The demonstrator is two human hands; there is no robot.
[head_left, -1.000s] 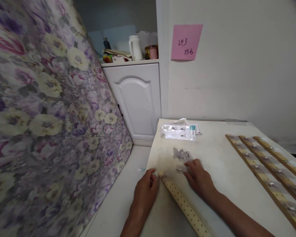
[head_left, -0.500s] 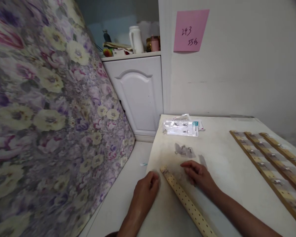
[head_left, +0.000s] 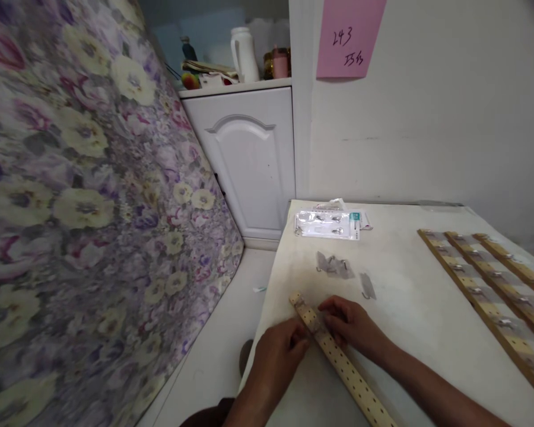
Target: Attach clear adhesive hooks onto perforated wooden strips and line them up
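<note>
A perforated wooden strip [head_left: 347, 372] lies diagonally on the white table [head_left: 409, 308]. My left hand [head_left: 278, 354] rests against the strip's left side near its far end, fingers curled and touching it. My right hand [head_left: 351, 324] lies across the strip from the right, fingers bent and pinched onto it, perhaps over a small clear packet that I cannot make out. Small clear bags with metal hooks [head_left: 333, 264] lie just beyond, and another small bag [head_left: 367, 286] sits to their right.
A clear blister pack [head_left: 329, 224] lies at the table's far edge. Three wooden strips with hooks [head_left: 485, 279] lie on the right. A floral mattress [head_left: 80, 201] leans at the left; a white cabinet [head_left: 249, 160] and a pink note [head_left: 349, 38] are behind.
My right hand drew back from the loose bags onto the strip's far end, and my left hand moved right to touch the strip. The view tilted down.
</note>
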